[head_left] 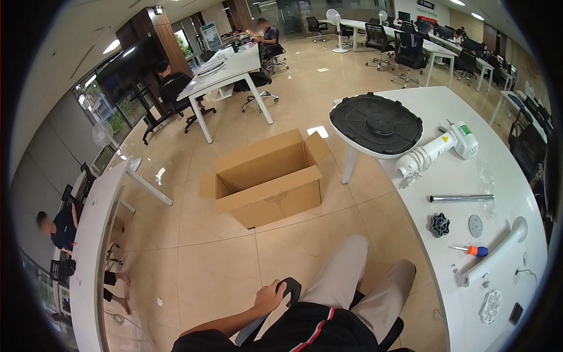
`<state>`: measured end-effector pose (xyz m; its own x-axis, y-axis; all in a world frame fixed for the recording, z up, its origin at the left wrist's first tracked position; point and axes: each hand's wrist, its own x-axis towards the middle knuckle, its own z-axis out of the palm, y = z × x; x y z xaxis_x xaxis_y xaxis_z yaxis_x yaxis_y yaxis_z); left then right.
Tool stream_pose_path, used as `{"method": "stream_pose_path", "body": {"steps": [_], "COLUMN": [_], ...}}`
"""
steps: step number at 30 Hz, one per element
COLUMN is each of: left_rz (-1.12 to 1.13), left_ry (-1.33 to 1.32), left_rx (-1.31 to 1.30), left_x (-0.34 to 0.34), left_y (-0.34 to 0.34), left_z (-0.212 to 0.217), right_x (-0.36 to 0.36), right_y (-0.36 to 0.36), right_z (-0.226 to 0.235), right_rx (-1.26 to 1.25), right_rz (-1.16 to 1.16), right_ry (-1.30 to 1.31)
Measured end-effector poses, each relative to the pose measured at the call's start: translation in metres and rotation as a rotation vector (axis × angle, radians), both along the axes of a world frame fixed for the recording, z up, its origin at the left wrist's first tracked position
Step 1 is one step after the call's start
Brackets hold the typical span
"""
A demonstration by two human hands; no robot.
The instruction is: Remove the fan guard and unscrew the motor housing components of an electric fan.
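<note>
My left hand (pixel 270 298) is closed round the front of a black chair armrest (pixel 290 288), left of my lap. My right hand is out of the picture. On the white table (pixel 410 211) to my right, a round black fan base (pixel 376 120) lies at the far end. Nearer are a white fan motor housing with a neck and coiled cord (pixel 437 151), a chrome tube (pixel 462 198), a black star knob (pixel 440 224) and a grey disc (pixel 475 226). A screwdriver (pixel 474 251) with an orange and blue handle lies beside a curved white tube (pixel 495 255).
An open cardboard box (pixel 275 202) stands on the floor ahead. Nearer on the right table are a white lattice disc (pixel 491 307), a black phone (pixel 516 314) and small screws. Another white table (pixel 97 234) runs along the left, with a person (pixel 61 229) beyond it.
</note>
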<state>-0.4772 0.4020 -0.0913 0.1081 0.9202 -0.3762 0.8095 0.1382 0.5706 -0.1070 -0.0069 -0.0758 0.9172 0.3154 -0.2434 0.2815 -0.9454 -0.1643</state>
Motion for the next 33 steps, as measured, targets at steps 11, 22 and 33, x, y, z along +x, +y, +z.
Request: {"method": "stream_pose_path", "body": {"steps": [11, 22, 33], "left_rz": [-0.096, -0.968, -0.818], "left_ry": [-0.124, -1.160, -0.767], "left_rx": [0.685, 1.707, 1.345], "left_x": [0.057, 0.283, 0.406], "left_y": [0.020, 0.067, 0.119], "left_z": [0.039, 0.426, 0.285], "right_x": [0.011, 0.007, -0.052], "right_y": [0.018, 0.034, -0.031], "right_z": [-0.006, 0.050, 0.048], "right_rx": [-0.018, 0.055, 0.253], "right_rz": [-0.101, -0.179, -0.372], "right_ry": [0.113, 0.187, 0.001]}}
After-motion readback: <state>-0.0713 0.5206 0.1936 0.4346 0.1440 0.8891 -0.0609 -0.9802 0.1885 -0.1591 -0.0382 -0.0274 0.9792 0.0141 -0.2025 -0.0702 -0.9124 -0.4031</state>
